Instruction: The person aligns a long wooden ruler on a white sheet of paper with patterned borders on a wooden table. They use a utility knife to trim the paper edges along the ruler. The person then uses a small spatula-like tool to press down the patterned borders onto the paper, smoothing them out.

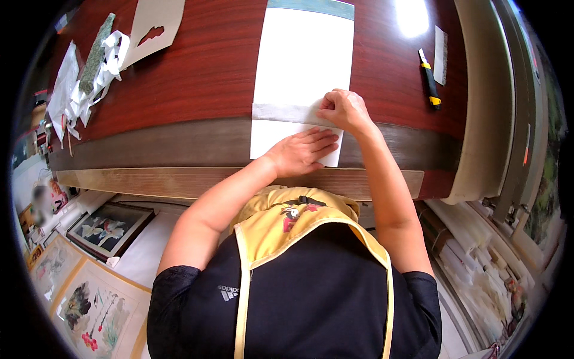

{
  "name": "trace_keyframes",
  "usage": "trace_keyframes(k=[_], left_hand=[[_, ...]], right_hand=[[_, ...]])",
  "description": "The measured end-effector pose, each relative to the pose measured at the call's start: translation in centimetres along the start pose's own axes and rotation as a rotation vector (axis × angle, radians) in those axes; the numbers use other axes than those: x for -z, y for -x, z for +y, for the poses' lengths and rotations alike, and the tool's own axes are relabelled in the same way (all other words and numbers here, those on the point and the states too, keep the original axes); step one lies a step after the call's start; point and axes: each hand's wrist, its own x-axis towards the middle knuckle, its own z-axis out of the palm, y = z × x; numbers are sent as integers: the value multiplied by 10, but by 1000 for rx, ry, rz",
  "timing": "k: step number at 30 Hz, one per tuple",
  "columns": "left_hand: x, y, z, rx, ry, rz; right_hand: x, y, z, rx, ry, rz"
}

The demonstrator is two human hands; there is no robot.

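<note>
Head view: a white sheet point(305, 60) lies on the red-brown table point(203, 66), a grey strip point(281, 112) across its lower part. On the sheet's near end, the left hand point(305, 151) lies flat, fingers extended; at its right edge, the right hand point(347, 110) is curled closed over the strip, whether gripping it I cannot tell.

sheet point(304, 60) is laid on desk point(203, 66), strip point(281, 112) set across its near part; cutter point(429, 81) is placed right, paper scraps point(110, 63) left.
</note>
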Motion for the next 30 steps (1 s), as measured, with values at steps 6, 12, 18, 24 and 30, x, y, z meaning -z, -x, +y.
trace_keyframes(k=[6,12,18,24,30], left_hand=[[8,4,3,44,-9,8],[15,43,-5,420,-376,-119],[26,62,-16,548,-260,-84],[24,61,-13,558,-271,-18],[14,40,1,358,-305,-50]], right_hand=[[0,1,-3,6,18,-1],[4,2,-5,46,-2,-25],[5,3,-6,31,9,-27],[6,2,-3,-1,-21,-41],[6,-2,-1,-33,-66,-58]])
